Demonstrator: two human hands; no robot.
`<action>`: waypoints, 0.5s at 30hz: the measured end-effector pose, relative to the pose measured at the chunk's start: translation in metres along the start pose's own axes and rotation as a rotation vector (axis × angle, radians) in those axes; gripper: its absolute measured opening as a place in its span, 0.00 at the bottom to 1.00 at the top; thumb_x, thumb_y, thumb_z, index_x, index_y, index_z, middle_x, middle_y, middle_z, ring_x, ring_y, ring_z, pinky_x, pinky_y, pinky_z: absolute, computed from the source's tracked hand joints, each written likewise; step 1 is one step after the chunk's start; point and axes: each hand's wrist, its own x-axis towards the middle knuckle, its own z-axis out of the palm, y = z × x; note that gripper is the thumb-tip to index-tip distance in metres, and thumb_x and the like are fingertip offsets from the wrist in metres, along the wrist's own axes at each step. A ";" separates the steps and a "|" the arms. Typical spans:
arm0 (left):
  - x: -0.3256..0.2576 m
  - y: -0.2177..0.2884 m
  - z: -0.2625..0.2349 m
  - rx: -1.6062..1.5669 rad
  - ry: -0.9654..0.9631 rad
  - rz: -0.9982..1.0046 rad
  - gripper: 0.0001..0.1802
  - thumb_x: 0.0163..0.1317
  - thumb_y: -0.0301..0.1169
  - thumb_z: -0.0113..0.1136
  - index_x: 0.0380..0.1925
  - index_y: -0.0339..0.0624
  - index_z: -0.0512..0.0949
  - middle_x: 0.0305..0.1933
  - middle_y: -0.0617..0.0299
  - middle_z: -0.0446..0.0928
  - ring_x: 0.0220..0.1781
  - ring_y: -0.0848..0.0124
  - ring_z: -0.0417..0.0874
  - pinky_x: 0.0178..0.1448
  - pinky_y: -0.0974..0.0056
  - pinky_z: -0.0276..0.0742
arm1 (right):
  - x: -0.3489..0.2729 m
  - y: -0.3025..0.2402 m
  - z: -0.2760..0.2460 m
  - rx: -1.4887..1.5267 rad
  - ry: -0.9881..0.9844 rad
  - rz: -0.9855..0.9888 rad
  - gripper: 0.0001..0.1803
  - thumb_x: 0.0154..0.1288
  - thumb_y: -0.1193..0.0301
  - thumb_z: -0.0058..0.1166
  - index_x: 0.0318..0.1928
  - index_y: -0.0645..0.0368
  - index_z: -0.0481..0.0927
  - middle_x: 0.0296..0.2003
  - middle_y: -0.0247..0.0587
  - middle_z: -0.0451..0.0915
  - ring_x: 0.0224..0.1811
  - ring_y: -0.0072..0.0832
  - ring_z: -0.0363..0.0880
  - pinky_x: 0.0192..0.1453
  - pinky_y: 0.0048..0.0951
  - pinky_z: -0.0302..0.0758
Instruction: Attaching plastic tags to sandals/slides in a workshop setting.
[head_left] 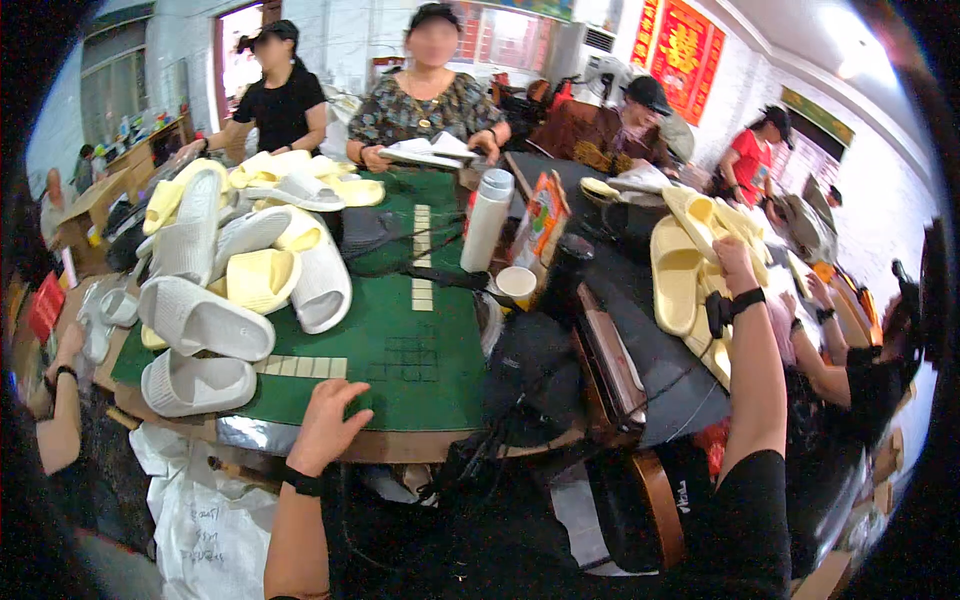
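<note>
My left hand (pixel 325 420) rests palm down on the near edge of a green table mat (pixel 420 300), holding nothing. To its left on the mat lies a white slipper (pixel 195 383), below a heap of white and pale yellow slippers (pixel 230 270). My right hand (pixel 735 258), with a black band at the wrist, reaches far right over a black table (pixel 640 330). It grips a pale yellow slipper (pixel 712 225) at the top of a pile there. A larger yellow slipper (pixel 676 275) lies just left of that pile.
A white bottle (pixel 487 220), a paper cup (pixel 516 284) and an orange packet (pixel 540 225) stand between the two tables. Several people sit around them, one holding papers (pixel 430 150). A white bag (pixel 205 520) hangs below the mat's near left corner.
</note>
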 end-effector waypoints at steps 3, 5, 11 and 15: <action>-0.018 -0.001 0.014 0.137 0.102 0.083 0.21 0.52 0.26 0.68 0.49 0.43 0.80 0.51 0.52 0.72 0.59 0.51 0.71 0.63 0.52 0.70 | 0.005 0.005 0.027 0.142 -0.050 0.067 0.06 0.59 0.67 0.61 0.31 0.55 0.79 0.19 0.28 0.71 0.15 0.19 0.66 0.15 0.26 0.59; -0.020 0.007 0.018 0.191 0.104 0.064 0.22 0.52 0.28 0.69 0.50 0.45 0.80 0.53 0.51 0.72 0.59 0.51 0.71 0.64 0.51 0.69 | 0.015 0.013 0.018 0.002 -0.043 0.115 0.06 0.60 0.67 0.61 0.32 0.55 0.80 0.22 0.29 0.75 0.17 0.19 0.69 0.16 0.25 0.61; -0.022 0.000 0.018 0.146 0.144 0.066 0.19 0.55 0.29 0.67 0.49 0.46 0.80 0.53 0.53 0.72 0.60 0.52 0.71 0.62 0.51 0.70 | 0.030 0.034 0.012 0.698 0.045 0.019 0.14 0.66 0.69 0.61 0.48 0.64 0.80 0.38 0.38 0.82 0.34 0.24 0.79 0.36 0.26 0.75; -0.022 0.002 0.018 0.172 0.126 0.059 0.18 0.57 0.30 0.66 0.49 0.46 0.80 0.53 0.53 0.72 0.60 0.52 0.71 0.62 0.51 0.70 | 0.011 0.003 -0.009 0.919 0.101 -0.099 0.17 0.70 0.65 0.58 0.54 0.60 0.78 0.44 0.36 0.81 0.45 0.27 0.79 0.48 0.27 0.76</action>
